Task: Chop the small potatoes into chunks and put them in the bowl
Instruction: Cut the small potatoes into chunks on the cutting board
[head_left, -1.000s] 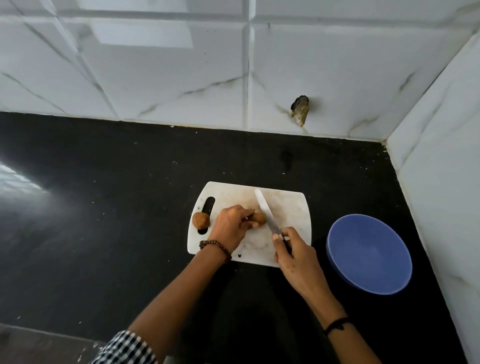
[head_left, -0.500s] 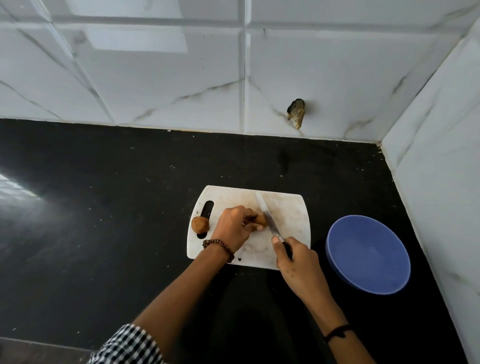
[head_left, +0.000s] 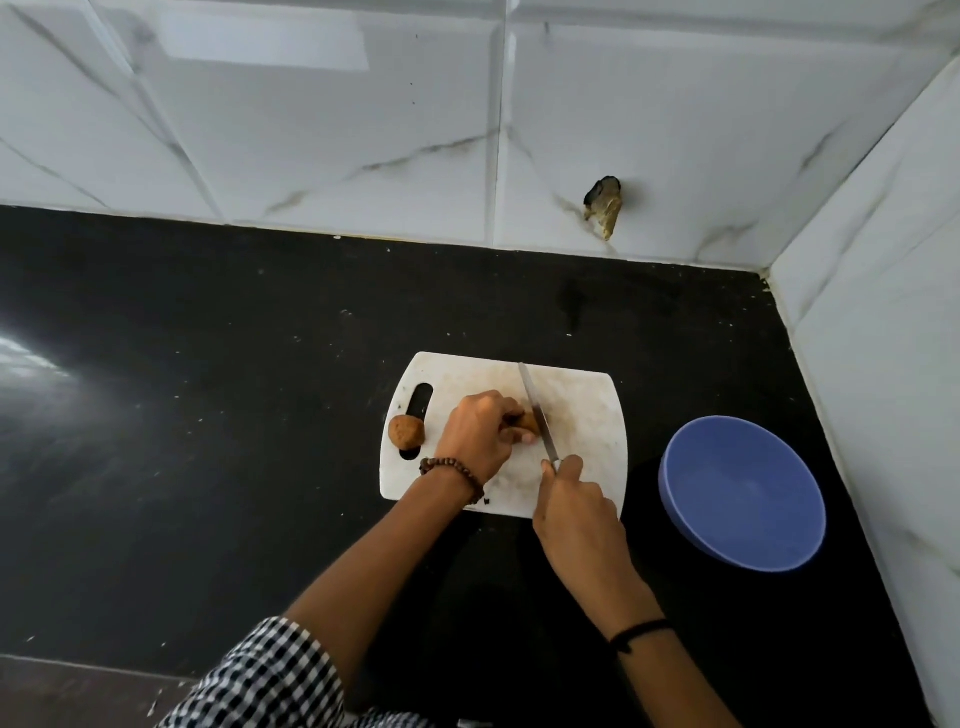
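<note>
Black countertop (head_left: 208, 415) across lower frame, white cutting board (head_left: 587, 415) at centre, blue bowl (head_left: 691, 519) just right of it. Left hand (head_left: 478, 436) curled over small potato (head_left: 529, 422) mid-board, right hand (head_left: 576, 506) wrapped round knife (head_left: 535, 408) handle, blade against that potato's right side. Second potato (head_left: 407, 432) whole at board's left edge, over handle slot.

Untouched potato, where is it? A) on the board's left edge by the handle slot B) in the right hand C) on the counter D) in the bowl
A: the whole potato sits on the cutting board, overlapping its handle slot, left of the left hand.
</note>
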